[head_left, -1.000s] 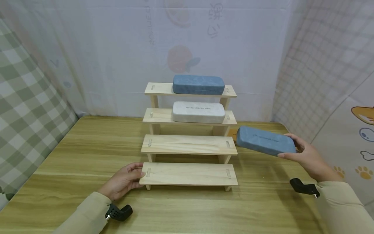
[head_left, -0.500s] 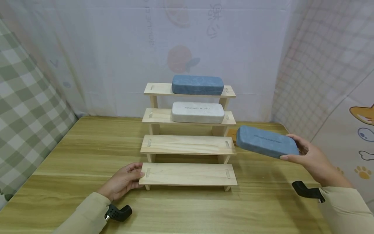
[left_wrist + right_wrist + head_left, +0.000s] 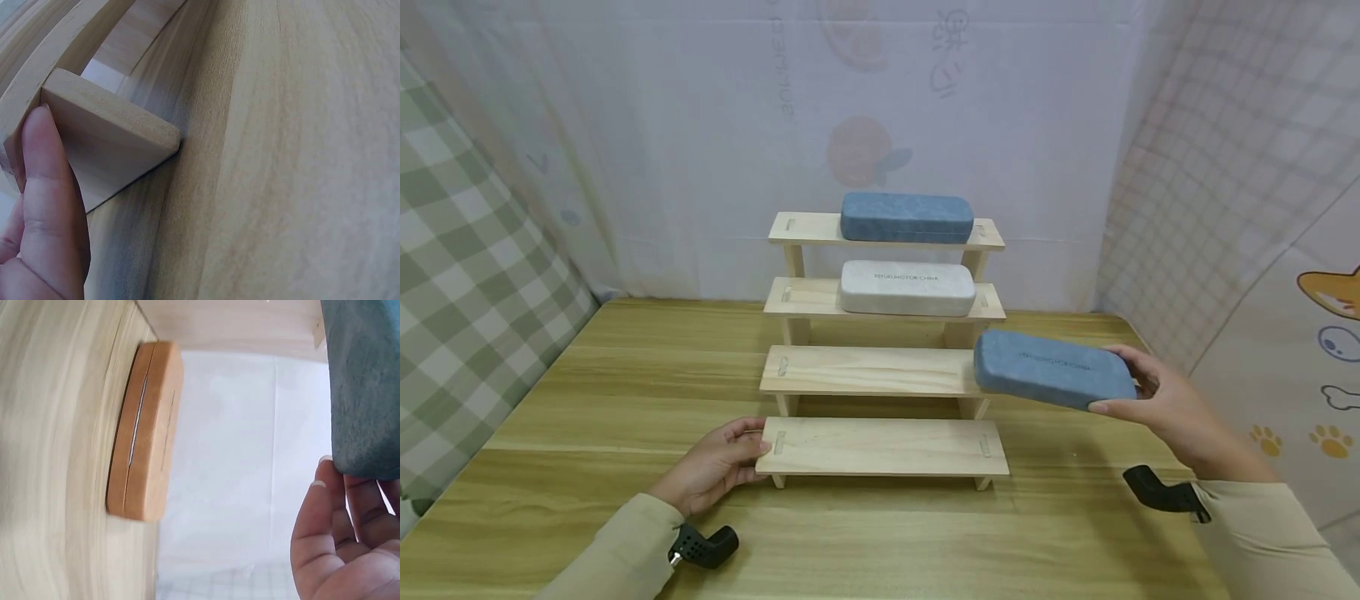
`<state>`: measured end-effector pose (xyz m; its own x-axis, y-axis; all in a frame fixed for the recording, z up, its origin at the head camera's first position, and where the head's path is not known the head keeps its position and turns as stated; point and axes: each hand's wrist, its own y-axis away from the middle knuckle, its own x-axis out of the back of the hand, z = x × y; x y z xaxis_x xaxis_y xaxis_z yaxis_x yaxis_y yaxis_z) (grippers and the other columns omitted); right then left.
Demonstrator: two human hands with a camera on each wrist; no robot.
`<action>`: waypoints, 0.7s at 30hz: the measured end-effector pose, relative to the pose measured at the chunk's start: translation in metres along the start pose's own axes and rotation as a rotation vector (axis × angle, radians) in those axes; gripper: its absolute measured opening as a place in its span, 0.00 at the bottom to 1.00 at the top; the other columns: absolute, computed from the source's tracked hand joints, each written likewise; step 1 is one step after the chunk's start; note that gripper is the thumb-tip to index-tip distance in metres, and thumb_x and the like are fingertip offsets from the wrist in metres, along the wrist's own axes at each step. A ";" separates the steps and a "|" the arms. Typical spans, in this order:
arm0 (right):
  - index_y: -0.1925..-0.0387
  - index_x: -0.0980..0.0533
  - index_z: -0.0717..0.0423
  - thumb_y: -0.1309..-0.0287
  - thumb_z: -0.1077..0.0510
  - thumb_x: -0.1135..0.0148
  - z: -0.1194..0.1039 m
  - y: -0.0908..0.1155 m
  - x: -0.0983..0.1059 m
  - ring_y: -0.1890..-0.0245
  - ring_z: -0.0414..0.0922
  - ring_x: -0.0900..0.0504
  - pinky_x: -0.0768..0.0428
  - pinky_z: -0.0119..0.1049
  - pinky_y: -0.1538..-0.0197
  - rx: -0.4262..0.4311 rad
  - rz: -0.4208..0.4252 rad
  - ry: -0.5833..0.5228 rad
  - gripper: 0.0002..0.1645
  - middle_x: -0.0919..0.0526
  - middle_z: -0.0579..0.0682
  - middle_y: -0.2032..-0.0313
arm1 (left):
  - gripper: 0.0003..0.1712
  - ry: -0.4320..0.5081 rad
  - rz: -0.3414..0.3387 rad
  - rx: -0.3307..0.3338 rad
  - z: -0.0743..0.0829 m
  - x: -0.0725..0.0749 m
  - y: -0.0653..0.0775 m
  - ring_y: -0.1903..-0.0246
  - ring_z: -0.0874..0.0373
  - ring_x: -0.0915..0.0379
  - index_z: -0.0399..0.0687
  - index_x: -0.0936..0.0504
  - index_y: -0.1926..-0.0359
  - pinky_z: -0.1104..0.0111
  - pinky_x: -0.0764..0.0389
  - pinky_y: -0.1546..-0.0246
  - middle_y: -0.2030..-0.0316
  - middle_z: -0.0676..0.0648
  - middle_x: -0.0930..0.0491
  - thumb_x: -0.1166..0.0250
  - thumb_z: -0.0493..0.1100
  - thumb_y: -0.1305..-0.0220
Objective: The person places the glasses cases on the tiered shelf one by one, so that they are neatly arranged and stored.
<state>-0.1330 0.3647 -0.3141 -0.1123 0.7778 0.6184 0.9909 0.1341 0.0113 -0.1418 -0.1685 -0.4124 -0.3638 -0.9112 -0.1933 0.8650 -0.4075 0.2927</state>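
Note:
My right hand grips a blue glasses case by its right end, thumb at the front and fingers behind. The case is tilted, its left end overlapping the right end of the stand's second-lowest shelf in the head view. In the right wrist view the fingertips meet the end of that case. My left hand holds the left end of the lowest shelf on a stepped wooden display stand, thumb on the board's edge. Higher up, a white glasses case and another blue glasses case each lie on a shelf.
An orange-brown glasses case stands on the wooden table near the stand's right side, hidden in the head view. White printed cloth hangs behind the table, with green checked cloth at the left.
After a slight shift right, the blue case in my right hand has moved left, up to the stand's right side. It now covers the orange-brown case. My left hand has stayed in place.

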 end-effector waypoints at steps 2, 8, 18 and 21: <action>0.27 0.48 0.52 0.40 0.59 0.35 -0.007 -0.001 -0.004 0.52 0.29 0.30 0.23 0.28 0.59 0.005 -0.008 -0.022 0.45 0.40 0.55 0.38 | 0.39 0.000 -0.001 -0.002 0.000 0.000 0.000 0.60 0.60 0.22 0.23 0.56 0.31 0.68 0.19 0.60 0.53 0.46 0.26 0.44 0.36 0.31; 0.31 0.44 0.58 0.43 0.61 0.33 -0.027 -0.008 -0.022 0.54 0.39 0.26 0.21 0.32 0.59 0.018 -0.020 -0.089 0.43 0.38 0.57 0.40 | 0.39 0.005 0.003 0.002 0.000 0.000 0.000 0.60 0.60 0.23 0.24 0.56 0.31 0.68 0.19 0.61 0.53 0.46 0.26 0.44 0.36 0.31; 0.31 0.43 0.61 0.47 0.60 0.29 -0.046 -0.024 -0.047 0.53 0.46 0.27 0.21 0.31 0.58 0.013 -0.034 -0.129 0.46 0.36 0.61 0.38 | 0.39 0.007 -0.001 0.005 0.000 0.000 0.000 0.59 0.60 0.23 0.24 0.56 0.30 0.68 0.19 0.59 0.53 0.46 0.27 0.44 0.36 0.31; 0.31 0.43 0.60 0.48 0.59 0.28 -0.051 -0.028 -0.052 0.51 0.50 0.28 0.22 0.32 0.58 0.007 -0.040 -0.129 0.47 0.36 0.62 0.38 | 0.39 0.008 -0.001 0.004 0.000 0.000 0.000 0.59 0.60 0.23 0.24 0.56 0.30 0.68 0.19 0.59 0.52 0.45 0.27 0.44 0.37 0.31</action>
<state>-0.1507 0.2888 -0.3064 -0.1608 0.8442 0.5113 0.9849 0.1706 0.0280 -0.1415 -0.1686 -0.4124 -0.3623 -0.9102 -0.2008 0.8632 -0.4089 0.2960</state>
